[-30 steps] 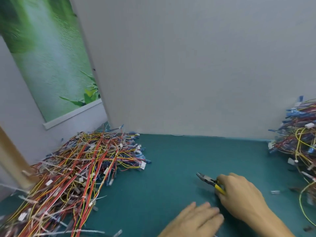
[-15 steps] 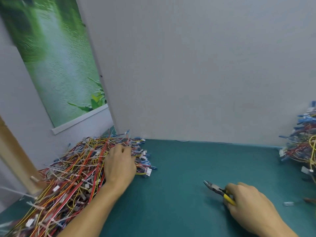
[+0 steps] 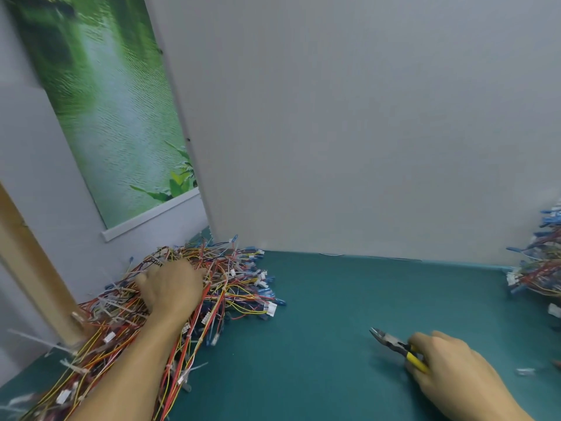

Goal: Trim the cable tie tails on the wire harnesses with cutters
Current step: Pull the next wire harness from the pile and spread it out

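Surface: teal mat [image 3: 334, 314] covering the worktop, bare through the middle
Background: plain grey partition [image 3: 364, 132] standing along the far edge of the mat; a green leafy poster [image 3: 115, 117] hangs on the wall far left
Left edge: slanted wooden post [image 3: 33, 268], its foot buried in the wires
Left pile of wire harnesses [image 3: 236, 287]: large tangle of red, yellow, orange and blue leads, running from the near left corner to the foot of the partition
Cable tie tails [image 3: 33, 338]: pale strips sticking out of the left pile in many directions, untrimmed
White connector [image 3: 271, 308]: at the right fringe of the left pile, lying on the mat
Right pile [image 3: 540, 275]: smaller heap of harnesses, mostly blue and red, cut off by the right edge, well apart from the left pile
Left hand [image 3: 170, 287]: palm down on top of the left pile, forearm lying across its near part; fingers bent down among the wires with the tips hidden, so I cannot tell whether they close on a harness
Right hand [image 3: 449, 369]: near right, fingers wrapped round the yellow handles of the cutters
Cutters [image 3: 394, 344]: low over the bare mat, dark nose pointing far left, blades only narrowly parted, well apart from both piles
Clipped scrap [image 3: 525, 371]: small pale piece on the mat, right of the right hand, blurred
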Demonstrator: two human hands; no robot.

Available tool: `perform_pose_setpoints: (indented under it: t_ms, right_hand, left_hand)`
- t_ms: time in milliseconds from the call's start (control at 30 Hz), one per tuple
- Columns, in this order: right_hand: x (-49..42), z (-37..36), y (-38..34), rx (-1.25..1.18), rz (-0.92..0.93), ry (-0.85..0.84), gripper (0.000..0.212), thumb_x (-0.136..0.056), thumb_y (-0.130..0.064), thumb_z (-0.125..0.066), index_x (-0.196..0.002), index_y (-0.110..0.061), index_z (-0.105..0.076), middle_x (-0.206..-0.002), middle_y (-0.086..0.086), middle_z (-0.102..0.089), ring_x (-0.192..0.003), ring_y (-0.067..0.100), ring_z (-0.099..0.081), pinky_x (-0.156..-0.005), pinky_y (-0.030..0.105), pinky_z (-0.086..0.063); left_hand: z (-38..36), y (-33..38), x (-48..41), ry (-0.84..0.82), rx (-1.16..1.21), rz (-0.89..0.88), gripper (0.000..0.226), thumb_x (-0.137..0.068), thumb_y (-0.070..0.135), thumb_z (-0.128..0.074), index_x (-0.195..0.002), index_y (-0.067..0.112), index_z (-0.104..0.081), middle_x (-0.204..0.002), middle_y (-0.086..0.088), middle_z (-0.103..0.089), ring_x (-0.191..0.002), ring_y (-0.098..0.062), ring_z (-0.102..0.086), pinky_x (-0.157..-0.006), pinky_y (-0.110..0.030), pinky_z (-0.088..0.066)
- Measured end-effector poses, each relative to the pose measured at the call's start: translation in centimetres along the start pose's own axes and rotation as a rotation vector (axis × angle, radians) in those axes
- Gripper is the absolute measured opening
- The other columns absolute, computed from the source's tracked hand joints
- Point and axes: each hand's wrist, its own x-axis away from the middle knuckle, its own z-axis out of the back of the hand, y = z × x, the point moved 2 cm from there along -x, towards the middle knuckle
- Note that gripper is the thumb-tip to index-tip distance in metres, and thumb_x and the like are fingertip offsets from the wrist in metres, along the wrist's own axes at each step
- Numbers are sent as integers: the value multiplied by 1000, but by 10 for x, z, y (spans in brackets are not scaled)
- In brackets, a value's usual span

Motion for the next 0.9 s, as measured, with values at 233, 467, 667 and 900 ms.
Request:
perform_pose_setpoints:
  t_ms: [233, 467, 667, 900]
  right_hand:
    - [-1, 0, 0, -6, 10, 0, 16, -92, -48, -40, -95, -34, -48, -95, -13, -50, -94, 11, -55, -70, 24, -41]
    - [-2, 1, -1, -8, 13, -6, 17, -92, -48, -40, -98, -34, -48, -95, -12, -49, -95, 12, -54, -71, 24, -42]
    - [-1, 2, -2, 16, 9, -24, 19, -93, -50, -39, -101, -35, -48, -99, -13, -50, -97, 12, -55, -70, 25, -38]
    - [1, 6, -5, 13, 28, -37, 15, -94, -48, -37, -97, -35, -44, -98, -13, -48, -87, 13, -48, -74, 24, -43]
  left_hand:
    - [4, 5, -5, 14, 106, 32, 10, -93, 22, -56, -88, 19, -64, -66, 5, -53, -75, -22, -51, -79, -39, -28]
    - [25, 2, -11, -60, 796, 159, 29, -97, 13, -51, -123, 9, -62, -124, -15, -63, -109, -34, -57, -97, -39, -40]
    - [34, 7, -4, -123, 558, -5, 23, -95, 16, -55, -113, 17, -70, -119, -6, -67, -91, -22, -62, -87, -39, -49]
    - [17, 13, -1, -246, 183, 9, 31, -95, 43, -49, -88, 19, -67, -85, -4, -67, -85, -25, -63, -93, -44, -47]
